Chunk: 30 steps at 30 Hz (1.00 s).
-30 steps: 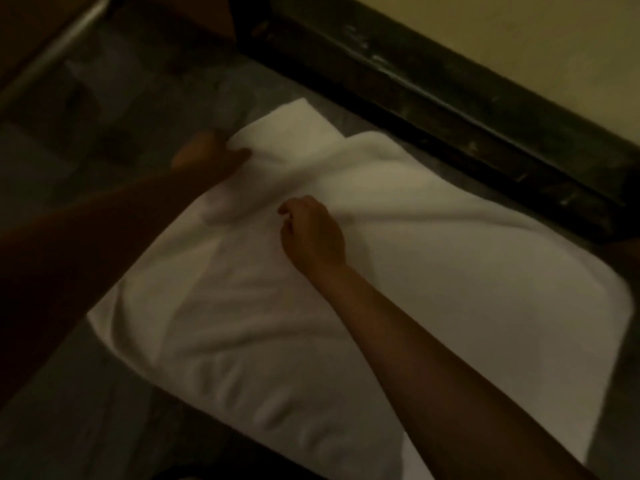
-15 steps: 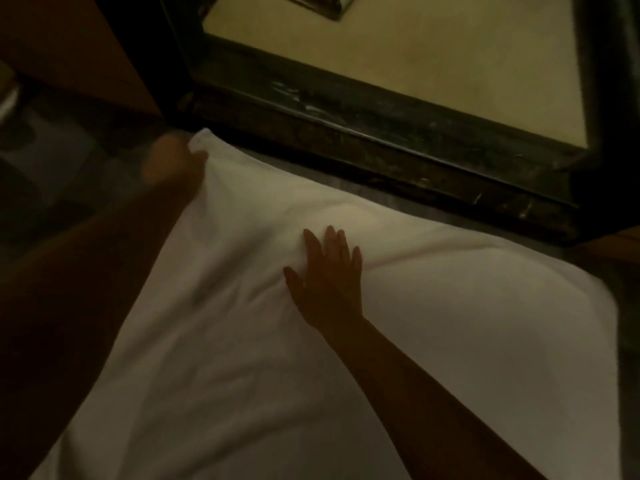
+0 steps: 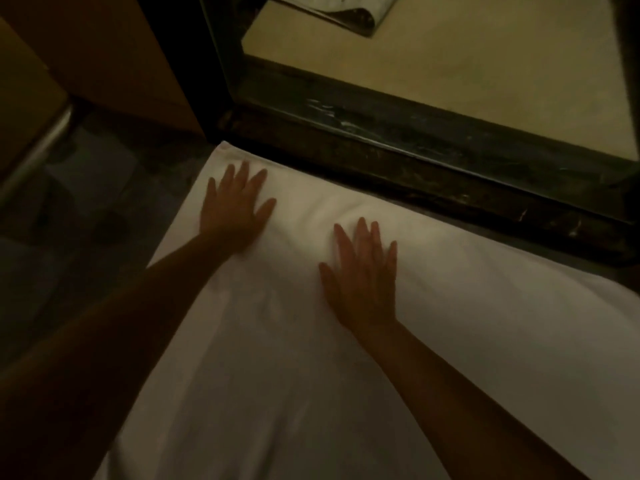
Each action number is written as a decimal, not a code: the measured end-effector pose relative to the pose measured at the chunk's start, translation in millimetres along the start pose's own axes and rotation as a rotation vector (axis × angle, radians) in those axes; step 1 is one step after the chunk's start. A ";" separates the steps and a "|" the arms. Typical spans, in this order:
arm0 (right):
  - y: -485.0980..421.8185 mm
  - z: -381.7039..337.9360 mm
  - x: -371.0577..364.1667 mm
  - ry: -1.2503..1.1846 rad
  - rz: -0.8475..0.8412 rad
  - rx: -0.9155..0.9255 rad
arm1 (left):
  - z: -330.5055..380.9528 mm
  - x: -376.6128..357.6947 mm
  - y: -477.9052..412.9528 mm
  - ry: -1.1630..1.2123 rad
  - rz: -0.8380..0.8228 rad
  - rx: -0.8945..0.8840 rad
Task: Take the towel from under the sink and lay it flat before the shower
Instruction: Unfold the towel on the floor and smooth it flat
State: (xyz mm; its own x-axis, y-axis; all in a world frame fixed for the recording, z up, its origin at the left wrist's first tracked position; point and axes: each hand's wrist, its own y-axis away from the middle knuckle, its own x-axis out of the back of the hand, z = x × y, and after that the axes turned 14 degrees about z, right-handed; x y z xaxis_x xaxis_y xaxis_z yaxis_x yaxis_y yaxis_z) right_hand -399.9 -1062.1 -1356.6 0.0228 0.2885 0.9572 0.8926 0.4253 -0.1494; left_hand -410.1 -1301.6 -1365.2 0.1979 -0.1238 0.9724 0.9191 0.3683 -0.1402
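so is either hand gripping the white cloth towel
No, the left hand and the right hand both lie flat, palms down, on the white cloth towel.

both hands (image 3: 235, 206) now flat, towel (image 3: 311, 375) smoother

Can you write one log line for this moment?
left hand: flat on towel | right hand: flat on towel | towel: spread beside shower curb

Plain white towel (image 3: 311, 393) against dark stone and cream.
The towel carries no pattern; the sill (image 3: 433, 161) is blackish-brown with pale streaks, the shower floor (image 3: 467, 71) cream, the folded mat (image 3: 341, 8) white and dotted, the floor (image 3: 86, 188) mottled grey, the cabinet (image 3: 114, 57) brown.
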 end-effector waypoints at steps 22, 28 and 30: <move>-3.6 62.4 36.4 -0.062 -0.141 0.076 | -24.5 1.2 -12.9 -0.131 -0.096 0.060; 56.0 177.6 67.4 0.095 0.076 -0.239 | 74.4 11.4 12.2 -0.023 0.135 0.051; 69.0 201.4 72.3 0.156 0.078 -0.344 | 125.8 4.1 31.0 0.047 0.095 -0.105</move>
State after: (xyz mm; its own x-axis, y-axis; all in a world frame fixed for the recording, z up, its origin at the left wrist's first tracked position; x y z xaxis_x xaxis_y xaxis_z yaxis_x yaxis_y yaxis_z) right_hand -427.3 -839.1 -1347.6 0.1409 0.1637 0.9764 0.9839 0.0865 -0.1565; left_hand -423.6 -1174.7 -1342.1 0.2996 -0.1371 0.9442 0.9255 0.2820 -0.2527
